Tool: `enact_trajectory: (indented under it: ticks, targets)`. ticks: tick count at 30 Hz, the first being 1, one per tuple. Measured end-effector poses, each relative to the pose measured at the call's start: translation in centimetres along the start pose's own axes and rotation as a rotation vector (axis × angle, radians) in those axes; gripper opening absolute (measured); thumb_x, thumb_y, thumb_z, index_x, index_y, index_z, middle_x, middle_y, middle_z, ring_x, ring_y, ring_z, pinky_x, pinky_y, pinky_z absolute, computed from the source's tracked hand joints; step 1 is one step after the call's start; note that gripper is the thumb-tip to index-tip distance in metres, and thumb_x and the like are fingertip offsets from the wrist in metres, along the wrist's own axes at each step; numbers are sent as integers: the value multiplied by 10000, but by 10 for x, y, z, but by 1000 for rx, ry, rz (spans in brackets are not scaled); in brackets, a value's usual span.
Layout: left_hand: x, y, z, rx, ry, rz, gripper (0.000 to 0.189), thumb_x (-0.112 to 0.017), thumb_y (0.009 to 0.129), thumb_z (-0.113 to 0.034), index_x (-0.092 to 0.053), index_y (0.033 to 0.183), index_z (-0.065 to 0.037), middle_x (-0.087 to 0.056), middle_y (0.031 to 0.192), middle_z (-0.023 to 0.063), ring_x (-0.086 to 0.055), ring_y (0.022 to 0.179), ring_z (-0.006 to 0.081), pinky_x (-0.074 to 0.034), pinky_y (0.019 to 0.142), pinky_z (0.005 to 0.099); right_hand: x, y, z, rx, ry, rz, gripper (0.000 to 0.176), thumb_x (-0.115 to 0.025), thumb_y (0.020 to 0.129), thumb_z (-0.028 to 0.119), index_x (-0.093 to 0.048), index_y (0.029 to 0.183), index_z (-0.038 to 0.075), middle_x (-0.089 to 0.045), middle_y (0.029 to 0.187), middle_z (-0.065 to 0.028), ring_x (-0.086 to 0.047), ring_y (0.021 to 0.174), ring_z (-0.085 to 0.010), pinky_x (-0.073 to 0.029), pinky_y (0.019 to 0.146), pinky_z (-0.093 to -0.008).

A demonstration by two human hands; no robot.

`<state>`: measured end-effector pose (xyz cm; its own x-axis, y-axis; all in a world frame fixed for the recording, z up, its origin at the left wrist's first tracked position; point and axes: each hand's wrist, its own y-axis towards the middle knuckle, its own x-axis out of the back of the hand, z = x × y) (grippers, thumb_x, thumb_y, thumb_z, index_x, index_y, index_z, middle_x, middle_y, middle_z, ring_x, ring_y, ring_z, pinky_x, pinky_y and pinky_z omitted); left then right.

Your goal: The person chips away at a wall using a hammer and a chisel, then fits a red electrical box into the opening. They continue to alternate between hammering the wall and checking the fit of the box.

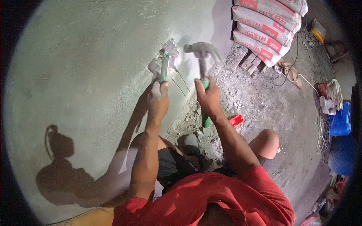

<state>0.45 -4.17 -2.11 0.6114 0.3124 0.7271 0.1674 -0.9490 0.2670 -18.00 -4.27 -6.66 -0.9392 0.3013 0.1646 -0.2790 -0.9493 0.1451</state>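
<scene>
My left hand (158, 100) is wrapped round a green chisel (164, 68), whose far end meets a rough broken patch (171, 51) in the grey plastered wall (94, 67). In my right hand (209, 98) is a claw hammer (202, 64) with a dark neck and a green grip. Its metal head, slightly blurred, is up to the right of the chisel and apart from it. Two narrow dark slots run down the wall from the broken patch. The chisel's tip is hard to make out against the rubble-coloured hole.
Stacked cement bags (264, 32) stand on a wooden pallet (249, 62) at upper right. Rubble and a red plastic box (236, 120) lie on the floor by my legs. A white cable (320, 132) and blue containers (340, 120) are along the right side.
</scene>
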Motion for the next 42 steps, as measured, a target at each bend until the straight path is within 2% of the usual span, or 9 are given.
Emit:
enact_trajectory:
  ticks: [3,5,9,12,17,22,31,37,42]
  targets:
    - [26,-3,-40,397,-198,266,420,-472,1028,-386,-576,1018,21,-606,713,146,-599,598,344,-462,562,443,16,-15,-7,-21,200,-19,297,-639,960,298,-546,986,17,-578,642,-46,-556,545,-119,-446,484,-296]
    - [12,-8,-33,345,-555,274,366,-495,1030,-402,-586,980,-52,-473,645,-10,-475,534,89,-396,491,298,28,-17,2,-5,201,-35,266,-613,972,264,-549,969,5,-572,627,-35,-546,539,-111,-431,479,-290]
    - [-27,-56,-6,-219,247,131,383,-542,1010,-368,-550,943,9,-521,654,106,-547,561,233,-434,532,372,49,2,-7,-229,171,-63,283,-594,970,270,-553,919,-5,-578,612,-38,-541,516,-129,-458,503,-304]
    - [-35,-78,-7,98,-159,244,420,-576,985,-368,-569,1016,51,-590,751,226,-617,689,388,-472,633,441,39,-1,-92,-438,33,-13,432,-574,968,403,-591,865,-17,-614,612,-100,-621,559,-192,-501,535,-358]
    - [-48,-49,-5,-232,-109,481,351,-587,977,-313,-573,1012,35,-589,727,272,-639,708,455,-477,604,489,12,-84,-272,-501,-509,224,642,-544,931,562,-667,824,-59,-664,681,-239,-692,720,-387,-533,668,-461]
    - [-64,-36,7,-69,200,726,362,-585,957,-363,-607,1039,-11,-635,751,265,-658,745,449,-512,622,523,93,-93,-357,-871,-750,-341,604,-712,772,507,-634,1035,-32,-702,979,-221,-693,929,-381,-540,785,-467]
    - [-28,-51,-2,-22,-52,91,199,-598,969,-157,-508,944,18,-567,696,178,-591,572,301,-444,519,411,106,-63,-395,-854,-718,-298,652,-738,747,493,-618,1128,-23,-686,1067,-263,-665,1051,-390,-518,867,-461]
    - [-41,-45,-13,268,-192,19,305,-509,1023,-261,-484,940,31,-544,680,207,-558,565,360,-421,533,435,100,-34,-335,-742,193,-523,431,-763,799,315,-611,1093,40,-679,930,-89,-675,763,-259,-557,660,-391]
    - [-11,-39,-14,147,-250,361,334,-541,995,-305,-515,942,23,-511,688,176,-518,656,199,-438,615,397,107,7,-247,-447,918,-144,313,-641,910,310,-584,1168,140,-659,1026,-67,-655,838,-185,-523,656,-353]
